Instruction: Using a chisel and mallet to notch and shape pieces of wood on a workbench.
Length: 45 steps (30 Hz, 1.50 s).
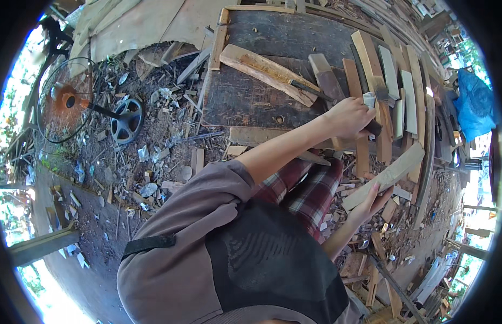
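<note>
My left hand (350,116) reaches across the bench and is closed in a fist. A dark narrow tool (310,89) runs from the fist over a pale, rough-edged wood piece (261,71). A dark end juts out on the fist's other side; I cannot tell the tool's exact kind. Lower right, my right hand (371,204) is closed around the lower part of a pale wooden block (386,175), held tilted. Close above my left fist shows a small whitish thing (368,99), which I cannot make out.
The worn dark workbench (240,100) bears several wood strips, including a long wooden block (367,54) at its right. A fan (67,101) lies on the littered ground at left. A blue plastic bag (474,105) hangs at far right. Wood scraps surround my plaid-covered legs (318,189).
</note>
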{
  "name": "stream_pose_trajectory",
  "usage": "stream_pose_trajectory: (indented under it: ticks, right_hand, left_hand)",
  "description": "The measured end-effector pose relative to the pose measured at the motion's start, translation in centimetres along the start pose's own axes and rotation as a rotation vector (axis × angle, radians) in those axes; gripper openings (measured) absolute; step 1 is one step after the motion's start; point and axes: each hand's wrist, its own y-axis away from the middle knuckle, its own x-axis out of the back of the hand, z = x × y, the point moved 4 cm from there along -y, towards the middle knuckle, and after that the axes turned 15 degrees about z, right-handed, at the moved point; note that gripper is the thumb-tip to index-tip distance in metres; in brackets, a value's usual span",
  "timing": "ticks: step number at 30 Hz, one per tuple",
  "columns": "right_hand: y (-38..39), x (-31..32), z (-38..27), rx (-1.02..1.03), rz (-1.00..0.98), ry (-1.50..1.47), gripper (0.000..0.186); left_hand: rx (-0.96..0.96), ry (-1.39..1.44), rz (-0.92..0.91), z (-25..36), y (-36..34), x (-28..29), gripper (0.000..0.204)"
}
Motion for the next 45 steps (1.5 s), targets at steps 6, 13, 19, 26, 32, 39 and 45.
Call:
stream_pose_trajectory:
  ticks: [6, 13, 19, 26, 32, 39, 45]
  right_hand:
    - [-0.4, 0.3, -0.7, -0.078, 0.052, -0.016, 0.060]
    - [2.3, -5.1, 1.2, -0.377, -0.041, 0.011, 0.052]
    - [-0.5, -0.8, 3.0, -0.634, -0.002, -0.406, 0.053]
    - [-0.8, -1.4, -0.5, -0.472, -0.062, -0.404, 0.053]
    - [0.6, -2.8, 1.2, -0.513, -0.269, -0.112, 0.053]
    - [0.3, -3.8, 2.0, -0.569, -0.090, -0.291, 0.053]
    - [-0.6, -2.9, -1.2, -0.461, -0.178, -0.306, 0.052]
  left_hand:
    - [0.037, 0.055, 0.109, -0.5, -0.1, -0.3, 0.036]
    - [0.009, 0.025, 0.258, -1.0, 0.0, -1.1, 0.043]
    - [-0.003, 0.054, 0.271, -0.1, -0.1, 0.7, 0.044]
    - [-0.025, 0.048, 0.215, -0.5, 0.6, 0.6, 0.044]
    - [-0.102, 0.011, 0.215, -0.8, 0.8, 0.8, 0.027]
    - [-0.114, -0.023, 0.218, -0.9, 0.7, 0.8, 0.025]
    - [-0.003, -0.110, 0.269, -1.0, -0.7, 0.9, 0.026]
